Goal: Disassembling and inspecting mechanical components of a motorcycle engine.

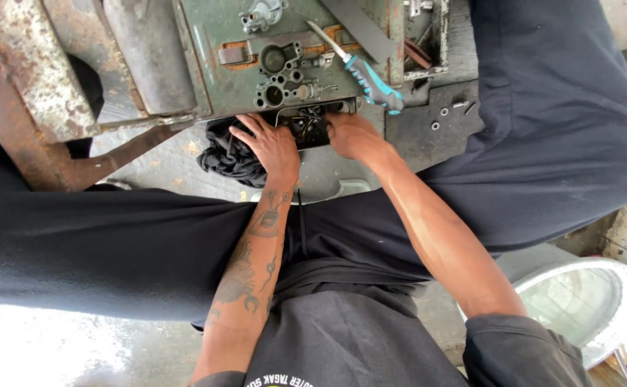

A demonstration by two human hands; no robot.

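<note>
My left hand (pixel 269 143) rests with fingers spread at the left edge of a small dark opening (pixel 312 123) in a green metal machine block (pixel 285 50). The heel of this hand lies over a black rag (pixel 227 154). My right hand (pixel 351 135) reaches into the right side of the same opening, its fingertips hidden among dark parts inside. Whether it grips anything cannot be told. A screwdriver (pixel 360 69) with a teal and black handle lies on the block just above my right hand.
Rusty metal beams (pixel 34 86) run at the upper left. Small nuts and washers (pixel 444 115) lie on a dark surface to the right. A shiny round metal basin (pixel 586 301) sits at the lower right. My dark trousers (pixel 113 244) fill the middle.
</note>
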